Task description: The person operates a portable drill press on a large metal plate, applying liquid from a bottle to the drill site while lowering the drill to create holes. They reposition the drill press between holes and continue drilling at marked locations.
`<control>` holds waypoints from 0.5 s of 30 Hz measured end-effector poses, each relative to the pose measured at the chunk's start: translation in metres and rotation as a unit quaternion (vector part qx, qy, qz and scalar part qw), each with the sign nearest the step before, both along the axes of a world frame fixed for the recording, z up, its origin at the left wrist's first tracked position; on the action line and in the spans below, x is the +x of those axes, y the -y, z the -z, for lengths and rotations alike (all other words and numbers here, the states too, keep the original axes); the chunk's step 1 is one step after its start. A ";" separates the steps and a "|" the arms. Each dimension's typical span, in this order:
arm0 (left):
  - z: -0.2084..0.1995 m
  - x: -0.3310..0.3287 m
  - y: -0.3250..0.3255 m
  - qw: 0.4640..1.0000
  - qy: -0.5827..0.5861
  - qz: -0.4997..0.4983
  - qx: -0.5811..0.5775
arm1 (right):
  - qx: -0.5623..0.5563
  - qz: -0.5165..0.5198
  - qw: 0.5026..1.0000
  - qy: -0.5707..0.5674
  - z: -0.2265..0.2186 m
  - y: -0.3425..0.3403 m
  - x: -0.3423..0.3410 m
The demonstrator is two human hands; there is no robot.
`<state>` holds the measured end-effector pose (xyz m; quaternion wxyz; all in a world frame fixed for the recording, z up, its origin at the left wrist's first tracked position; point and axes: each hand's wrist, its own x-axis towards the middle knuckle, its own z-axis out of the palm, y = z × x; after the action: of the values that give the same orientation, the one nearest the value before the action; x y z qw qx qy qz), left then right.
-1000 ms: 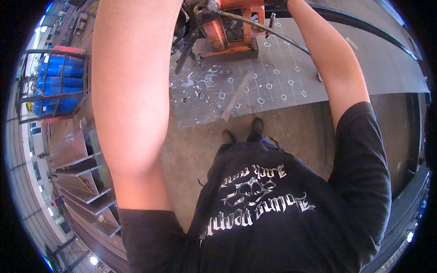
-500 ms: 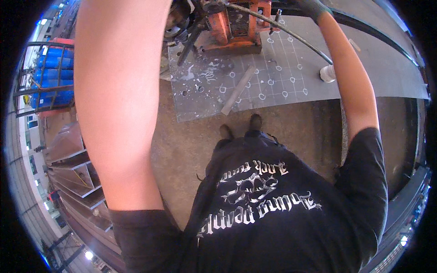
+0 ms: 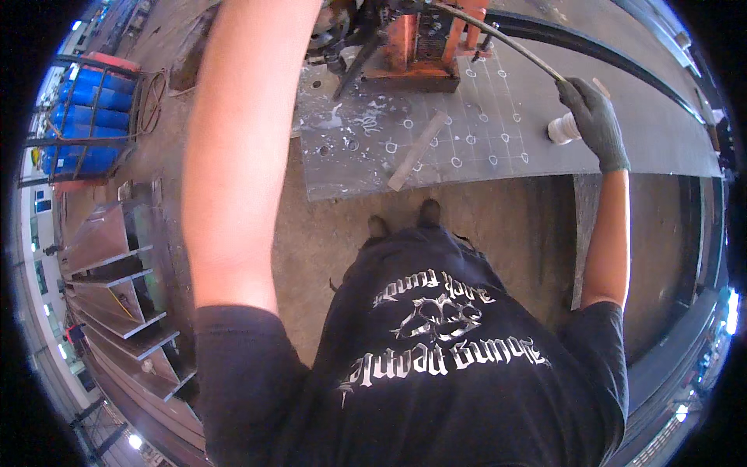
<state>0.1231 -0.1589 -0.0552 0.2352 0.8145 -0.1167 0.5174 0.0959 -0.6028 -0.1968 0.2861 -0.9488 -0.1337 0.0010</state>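
My right hand (image 3: 595, 117), in a grey glove, is closed round the free end of a long metal lever (image 3: 506, 45). The lever slants up and left to an orange drilling machine (image 3: 412, 76) standing on a grey steel plate (image 3: 638, 156). Chalk circles and grid lines mark the plate, with drilled holes and white splashes left of them. My left forearm (image 3: 241, 148) reaches past the top edge beside the machine, so my left hand is out of sight. Just left of my right hand stands a white container (image 3: 562, 130). A flat metal strip (image 3: 418, 152) lies across the plate.
Blue gas cylinders (image 3: 89, 121) lie in a black rack at the left. Below them are stacked welded steel brackets (image 3: 124, 303). A dark steel beam (image 3: 591, 50) runs behind the plate. The plate's near edge is just beyond my boots (image 3: 428, 212).
My right hand has come down from the top edge to the lever's free end and closed on it. My left forearm appears farther right as the view shifts.
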 end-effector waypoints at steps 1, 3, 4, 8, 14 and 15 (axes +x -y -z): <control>0.024 0.001 0.014 0.997 -0.008 0.059 -0.052 | -0.043 0.040 0.998 0.021 -0.004 0.005 -0.023; 0.048 -0.044 0.007 0.986 -0.010 0.088 -0.143 | -0.069 0.040 0.995 0.063 -0.009 -0.005 -0.028; 0.071 -0.069 -0.004 0.976 -0.026 0.086 -0.200 | -0.069 0.032 0.994 0.077 -0.009 -0.008 -0.025; 0.215 -0.163 -0.063 0.878 -0.138 0.019 -0.457 | -0.117 0.024 0.990 0.080 -0.027 -0.027 -0.023; 0.474 -0.401 -0.097 0.717 -0.403 -0.230 -0.520 | -0.105 0.055 0.991 0.058 -0.048 -0.037 -0.030; 0.492 -0.438 -0.087 0.631 -0.521 -0.310 -0.485 | -0.122 0.034 0.989 0.072 -0.052 -0.035 -0.024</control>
<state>-0.3153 -0.0722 -0.5475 0.4441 0.7050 0.5520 0.0316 0.0719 -0.5679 -0.1444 0.1579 -0.9782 -0.1207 -0.0606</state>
